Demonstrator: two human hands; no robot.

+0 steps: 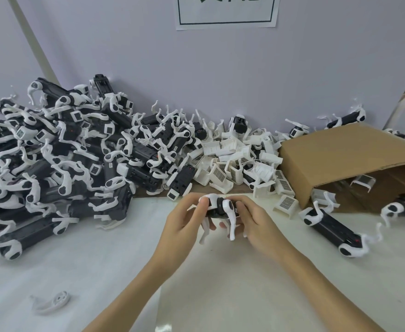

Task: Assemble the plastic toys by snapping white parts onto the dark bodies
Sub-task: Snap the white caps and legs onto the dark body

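Note:
Both hands hold one toy (219, 208) above the white table, a dark body with white legs hanging down. My left hand (187, 219) grips its left end, thumb on the white top part. My right hand (251, 219) grips the right end, fingers curled round the body. A heap of loose white shell parts (235, 164) lies behind the hands. A big pile of dark bodies with white legs (60, 159) fills the left side.
A tipped cardboard box (345, 154) lies open at the right with parts inside. Two toys (333, 228) lie in front of it. A single white leg piece (52, 303) lies near the front left. A grey wall stands behind.

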